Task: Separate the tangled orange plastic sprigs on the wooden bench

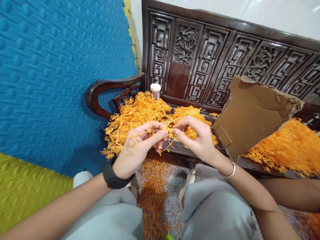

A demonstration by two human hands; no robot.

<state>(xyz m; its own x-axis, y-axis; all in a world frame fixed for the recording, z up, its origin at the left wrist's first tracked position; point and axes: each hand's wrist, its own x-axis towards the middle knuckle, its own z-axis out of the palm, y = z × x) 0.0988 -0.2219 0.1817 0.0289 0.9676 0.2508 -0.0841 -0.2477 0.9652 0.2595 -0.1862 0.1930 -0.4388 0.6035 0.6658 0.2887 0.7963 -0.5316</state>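
Observation:
My left hand (pixel 138 145) pinches an orange, thin-branched plastic sprig (pixel 136 135) between thumb and fingers. The sprig's stems run back over the palm, and loose branches hang below the fingertips. Close beside it, my right hand (pixel 196 136) has thumb and index finger pinched together at the sprig's other end, just right of the left fingertips. What lies right between the right fingertips is too small to see well. Behind the hands, a large heap of similar orange pieces (pixel 140 108) and a smaller orange heap (pixel 185 112) rest on a dark wooden bench (pixel 180 150).
A white-lidded container (pixel 155 90) stands behind the heap. A cardboard piece (pixel 252 116) leans on the right, with another orange pile (pixel 292 143) beyond it. Orange scraps (pixel 155 196) cover the floor between my legs. Another person's arm (pixel 292 193) shows at right. Blue foam mats (pixel 62 66) line the left.

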